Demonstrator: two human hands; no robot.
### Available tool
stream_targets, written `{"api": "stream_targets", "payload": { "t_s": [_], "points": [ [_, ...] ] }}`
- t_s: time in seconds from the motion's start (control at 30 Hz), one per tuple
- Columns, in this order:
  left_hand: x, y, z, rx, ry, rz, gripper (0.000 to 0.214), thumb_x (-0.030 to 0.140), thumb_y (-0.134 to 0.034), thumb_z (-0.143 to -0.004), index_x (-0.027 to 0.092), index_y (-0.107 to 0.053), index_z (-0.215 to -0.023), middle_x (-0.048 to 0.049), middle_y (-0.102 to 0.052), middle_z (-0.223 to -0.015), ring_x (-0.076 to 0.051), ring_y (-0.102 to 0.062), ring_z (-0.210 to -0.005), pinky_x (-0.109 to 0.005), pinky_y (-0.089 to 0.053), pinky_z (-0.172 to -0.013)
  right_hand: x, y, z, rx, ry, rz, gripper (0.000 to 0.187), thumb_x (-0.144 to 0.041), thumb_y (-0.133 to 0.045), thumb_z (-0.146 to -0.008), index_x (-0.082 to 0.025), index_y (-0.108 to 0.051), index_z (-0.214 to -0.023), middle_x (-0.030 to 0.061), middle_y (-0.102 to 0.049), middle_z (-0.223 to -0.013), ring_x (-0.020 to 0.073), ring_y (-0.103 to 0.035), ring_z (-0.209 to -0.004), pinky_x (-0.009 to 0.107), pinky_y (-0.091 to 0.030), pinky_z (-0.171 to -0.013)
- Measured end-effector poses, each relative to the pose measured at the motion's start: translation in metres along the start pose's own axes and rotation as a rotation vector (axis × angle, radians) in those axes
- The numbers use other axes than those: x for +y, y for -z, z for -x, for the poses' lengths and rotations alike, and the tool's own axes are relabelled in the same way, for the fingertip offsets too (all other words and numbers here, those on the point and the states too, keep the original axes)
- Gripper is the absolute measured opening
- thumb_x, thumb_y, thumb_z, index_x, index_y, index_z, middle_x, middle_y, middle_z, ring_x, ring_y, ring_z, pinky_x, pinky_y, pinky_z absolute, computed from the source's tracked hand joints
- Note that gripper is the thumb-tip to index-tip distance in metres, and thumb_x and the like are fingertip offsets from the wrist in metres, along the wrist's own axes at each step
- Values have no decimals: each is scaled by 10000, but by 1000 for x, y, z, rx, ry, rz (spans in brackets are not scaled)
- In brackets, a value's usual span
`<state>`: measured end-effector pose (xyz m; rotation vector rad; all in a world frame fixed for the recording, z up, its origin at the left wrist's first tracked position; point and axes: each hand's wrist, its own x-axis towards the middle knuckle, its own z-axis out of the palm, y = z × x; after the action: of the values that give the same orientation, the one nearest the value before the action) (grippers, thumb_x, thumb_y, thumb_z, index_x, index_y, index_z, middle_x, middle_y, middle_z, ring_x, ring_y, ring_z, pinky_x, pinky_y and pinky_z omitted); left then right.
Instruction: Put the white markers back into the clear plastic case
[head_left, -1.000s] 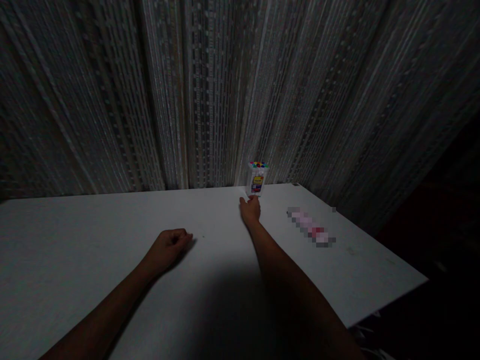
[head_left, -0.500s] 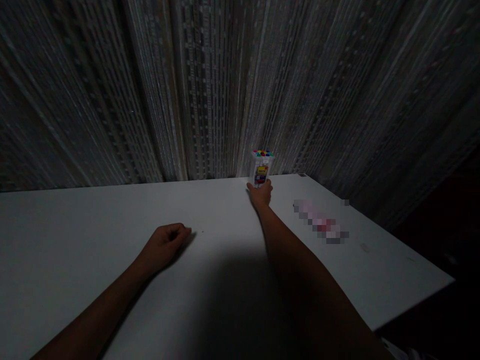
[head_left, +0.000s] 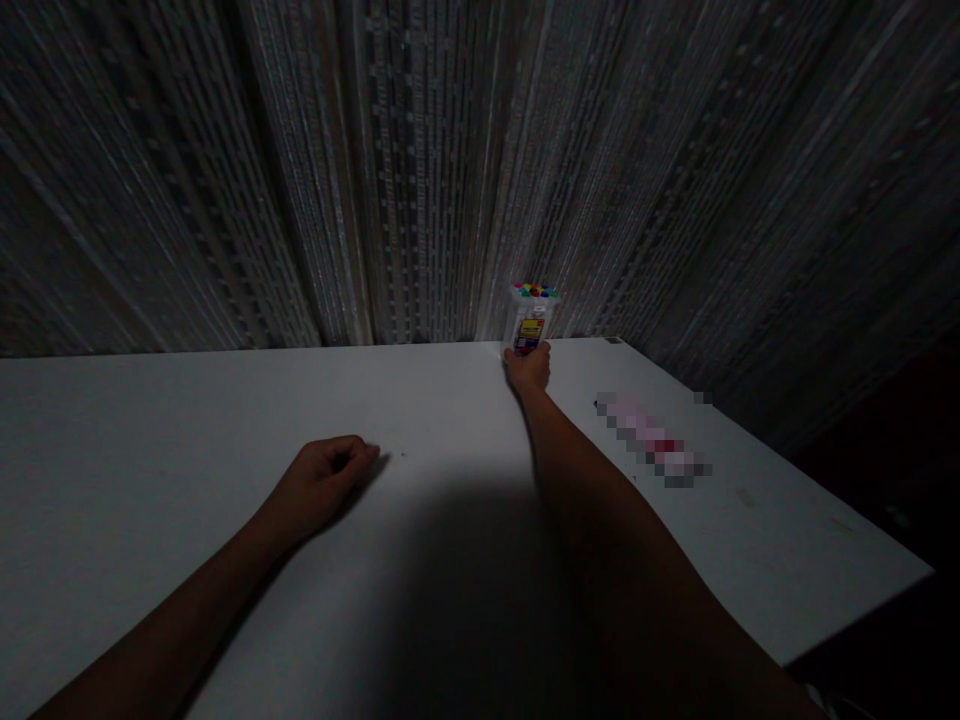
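A clear plastic tub of coloured markers (head_left: 531,316) stands upright at the far edge of the white table (head_left: 150,480), against the curtain. My right hand (head_left: 529,368) is stretched far forward and its fingers are wrapped round the tub's lower part. The coloured caps show above the rim. My left hand (head_left: 324,480) rests on the table nearer to me, curled into a loose fist with nothing visible in it.
A striped curtain (head_left: 420,170) hangs right behind the table. A blurred pinkish object (head_left: 651,441) lies on the table right of my right arm. The table's right edge (head_left: 862,620) drops into darkness. My shadow covers the near middle.
My right hand reached forward from just short of the tub and closed round its base. The left hand stayed where it was.
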<state>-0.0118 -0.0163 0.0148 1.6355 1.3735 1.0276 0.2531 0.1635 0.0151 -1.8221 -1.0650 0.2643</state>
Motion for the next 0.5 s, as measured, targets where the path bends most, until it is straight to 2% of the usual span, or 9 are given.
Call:
{"api": "stream_targets", "payload": {
  "t_s": [0.3,0.5],
  "points": [
    [-8,3,-2,7,-35,-19,391,465,-539,-698,160,-407,-492,40,-354,-493,-79,-315,-479,-205,-267,-456,-2,3,2,-19,-3,35,619,-350,-642,-643,-119,-374,-1151,177,-526,-1115,281,-552,-976,392,-445,-821],
    [2,1,0,24,-23,-15,399,470,-543,-678,162,-398,-470,39,-345,-474,-75,-300,-462,-206,-257,-444,-1,3,0,-18,-14,-6,654,-331,-660,-617,-130,-370,-1168,164,-535,-1108,275,-547,-973,405,-438,-833]
  ]
}}
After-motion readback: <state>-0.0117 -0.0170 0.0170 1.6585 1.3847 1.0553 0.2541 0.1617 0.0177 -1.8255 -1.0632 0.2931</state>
